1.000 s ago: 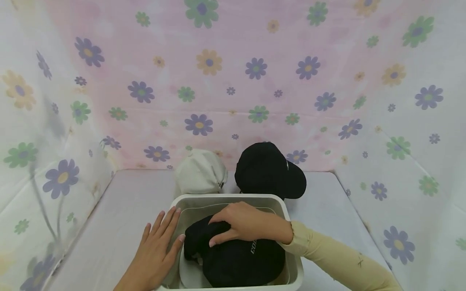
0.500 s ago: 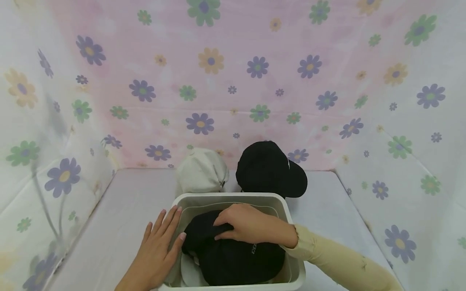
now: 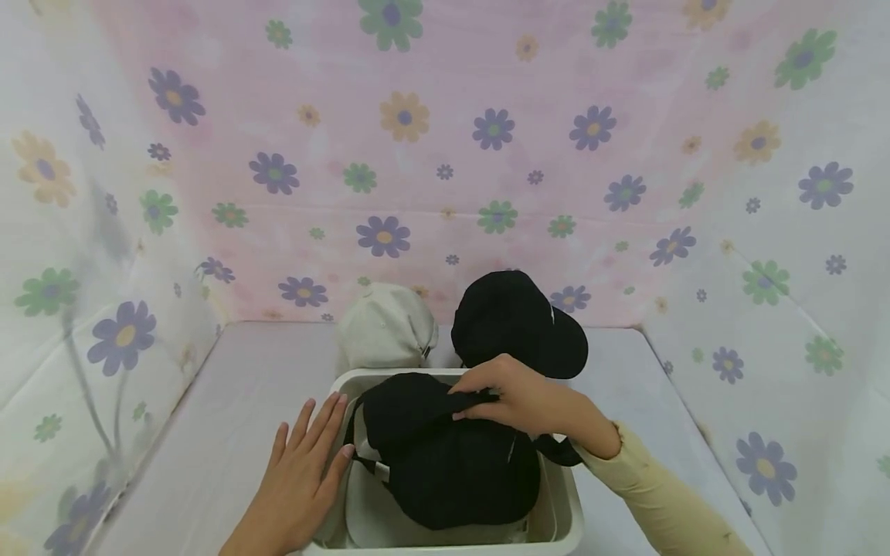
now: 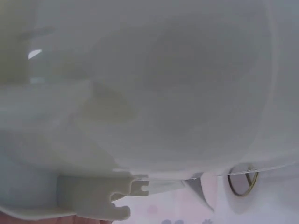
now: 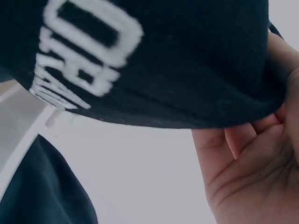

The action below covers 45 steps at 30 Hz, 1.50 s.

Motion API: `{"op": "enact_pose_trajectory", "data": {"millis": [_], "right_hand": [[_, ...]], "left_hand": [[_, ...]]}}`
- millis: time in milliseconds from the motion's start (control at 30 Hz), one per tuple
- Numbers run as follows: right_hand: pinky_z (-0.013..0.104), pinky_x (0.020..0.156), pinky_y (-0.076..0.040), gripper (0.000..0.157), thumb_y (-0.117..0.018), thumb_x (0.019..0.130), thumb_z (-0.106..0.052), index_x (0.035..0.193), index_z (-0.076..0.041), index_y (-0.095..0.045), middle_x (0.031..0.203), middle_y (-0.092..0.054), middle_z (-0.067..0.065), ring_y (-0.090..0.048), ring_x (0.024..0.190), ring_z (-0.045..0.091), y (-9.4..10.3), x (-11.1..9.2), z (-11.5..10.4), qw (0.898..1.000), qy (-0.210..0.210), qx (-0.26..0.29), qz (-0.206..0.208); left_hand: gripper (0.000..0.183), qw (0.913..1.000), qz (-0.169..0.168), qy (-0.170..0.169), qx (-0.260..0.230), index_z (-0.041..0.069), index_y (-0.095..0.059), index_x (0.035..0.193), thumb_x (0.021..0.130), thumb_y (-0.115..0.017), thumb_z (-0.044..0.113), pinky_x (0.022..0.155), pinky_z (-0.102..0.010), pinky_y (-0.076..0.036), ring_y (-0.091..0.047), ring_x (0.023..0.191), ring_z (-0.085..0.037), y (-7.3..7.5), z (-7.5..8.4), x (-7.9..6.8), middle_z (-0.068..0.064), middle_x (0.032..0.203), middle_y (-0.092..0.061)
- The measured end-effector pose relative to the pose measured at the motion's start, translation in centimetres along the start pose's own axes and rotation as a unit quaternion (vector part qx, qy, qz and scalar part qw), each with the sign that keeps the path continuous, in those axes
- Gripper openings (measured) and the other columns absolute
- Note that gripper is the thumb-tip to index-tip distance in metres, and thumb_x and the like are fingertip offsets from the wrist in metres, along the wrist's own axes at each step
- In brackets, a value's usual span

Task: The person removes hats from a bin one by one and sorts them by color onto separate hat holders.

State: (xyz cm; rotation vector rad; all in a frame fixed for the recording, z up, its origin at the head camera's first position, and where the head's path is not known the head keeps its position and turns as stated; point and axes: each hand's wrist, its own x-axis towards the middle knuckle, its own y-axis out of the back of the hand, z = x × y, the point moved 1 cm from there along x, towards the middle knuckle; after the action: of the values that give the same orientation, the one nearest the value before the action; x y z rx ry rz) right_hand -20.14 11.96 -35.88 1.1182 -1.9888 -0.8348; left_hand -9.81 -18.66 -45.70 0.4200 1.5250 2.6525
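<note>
A black cap point(image 3: 466, 471) lies tilted and folded in a white plastic bin point(image 3: 573, 517). My right hand point(image 3: 524, 398) pinches its upper edge between thumb and fingers. White lettering shows on the held black fabric point(image 5: 187, 65) in the right wrist view, with the curled right fingers point(image 5: 212, 144) at its edge. Whether the black folds belong to one cap or two, I cannot tell. My left hand point(image 3: 299, 471) rests on the bin's left rim with straight fingers. The left wrist view is mostly filled by the bin's glossy wall point(image 4: 177, 93).
Behind the bin stand a cream cap point(image 3: 382, 328) and another black cap point(image 3: 511, 324) with its brim to the right. Flower-printed cloth walls point(image 3: 431, 154) enclose the pale table point(image 3: 250, 386) at the back and sides.
My right hand has moved up and to the right, raising the upper part of the black cap towards the bin's back rim. My left hand has stayed on the rim.
</note>
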Motion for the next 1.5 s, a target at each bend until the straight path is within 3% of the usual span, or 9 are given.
{"op": "enact_pose_trajectory", "data": {"millis": [367, 567, 800, 1000, 1233, 1367, 1500], "right_hand": [[0.026, 0.081, -0.057, 0.023, -0.071, 0.095, -0.007, 0.116, -0.014, -0.073, 0.11, -0.074, -0.002, -0.067, 0.098, 0.008, 4.0, -1.2, -1.6, 1.0, 0.003, 0.0, 0.003], [0.028, 0.081, -0.057, 0.032, -0.07, 0.09, 0.008, 0.118, -0.007, -0.072, 0.109, -0.074, 0.005, -0.069, 0.097, 0.016, 7.0, -1.7, -2.5, 0.997, 0.051, -0.019, 0.06], [0.018, 0.084, -0.052, 0.051, -0.072, 0.076, 0.025, 0.117, -0.003, -0.072, 0.11, -0.074, 0.009, -0.069, 0.1, 0.011, 11.5, -1.9, -5.3, 0.984, 0.089, -0.086, 0.131], [0.013, 0.078, -0.05, 0.05, -0.072, 0.073, 0.028, 0.112, -0.002, -0.075, 0.107, -0.075, 0.002, -0.067, 0.096, 0.002, 15.8, -2.2, -6.3, 0.971, 0.055, -0.16, 0.171], [0.011, 0.073, -0.047, 0.035, -0.068, 0.085, 0.019, 0.11, -0.004, -0.078, 0.106, -0.073, -0.011, -0.062, 0.086, -0.004, 19.8, -2.8, -3.0, 0.954, -0.041, -0.215, 0.204], [0.014, 0.072, -0.047, 0.027, -0.065, 0.093, 0.011, 0.111, -0.004, -0.078, 0.106, -0.075, 0.002, -0.061, 0.086, -0.002, 20.6, -2.3, 0.9, 0.957, -0.096, -0.195, 0.19], [0.016, 0.076, -0.048, 0.024, -0.062, 0.097, 0.008, 0.113, -0.002, -0.077, 0.107, -0.072, 0.012, -0.062, 0.092, 0.007, 20.1, -1.4, 5.2, 0.965, -0.138, -0.154, 0.163]], "left_hand": [[0.059, 0.9993, 0.015, -0.008, 0.033, 0.019, -0.027, 0.163, 0.109, -0.044, 0.037, 0.121, -0.066, -0.003, -0.017, 0.154, -0.041, 0.0, 0.2, 0.0, -0.005, 0.168, -0.028], [0.059, 0.9987, 0.02, -0.01, 0.046, 0.019, -0.028, 0.162, 0.109, -0.045, 0.036, 0.12, -0.066, -0.007, -0.02, 0.154, -0.041, -0.1, 0.2, 0.1, -0.005, 0.167, -0.029], [0.058, 0.9992, 0.02, -0.011, 0.033, 0.017, -0.03, 0.162, 0.109, -0.046, 0.035, 0.118, -0.069, -0.01, -0.021, 0.153, -0.042, 0.1, 0.2, 0.1, -0.005, 0.167, -0.03], [0.057, 0.9997, 0.016, -0.012, 0.013, 0.016, -0.029, 0.162, 0.109, -0.044, 0.034, 0.116, -0.072, -0.012, -0.021, 0.153, -0.043, -0.1, 0.2, 0.0, -0.006, 0.167, -0.029], [0.058, 0.9998, 0.017, -0.01, 0.005, 0.016, -0.029, 0.162, 0.109, -0.045, 0.032, 0.116, -0.071, -0.011, -0.02, 0.153, -0.043, -0.1, 0.3, 0.0, -0.007, 0.167, -0.028], [0.057, 0.9998, 0.019, -0.007, 0.001, 0.015, -0.029, 0.162, 0.11, -0.043, 0.034, 0.116, -0.072, -0.012, -0.021, 0.153, -0.043, -0.1, 0.2, 0.0, -0.007, 0.167, -0.029], [0.057, 0.9997, 0.021, -0.007, -0.007, 0.015, -0.029, 0.162, 0.109, -0.044, 0.032, 0.115, -0.073, -0.013, -0.021, 0.153, -0.043, -0.2, 0.2, 0.0, -0.007, 0.167, -0.029]]}}
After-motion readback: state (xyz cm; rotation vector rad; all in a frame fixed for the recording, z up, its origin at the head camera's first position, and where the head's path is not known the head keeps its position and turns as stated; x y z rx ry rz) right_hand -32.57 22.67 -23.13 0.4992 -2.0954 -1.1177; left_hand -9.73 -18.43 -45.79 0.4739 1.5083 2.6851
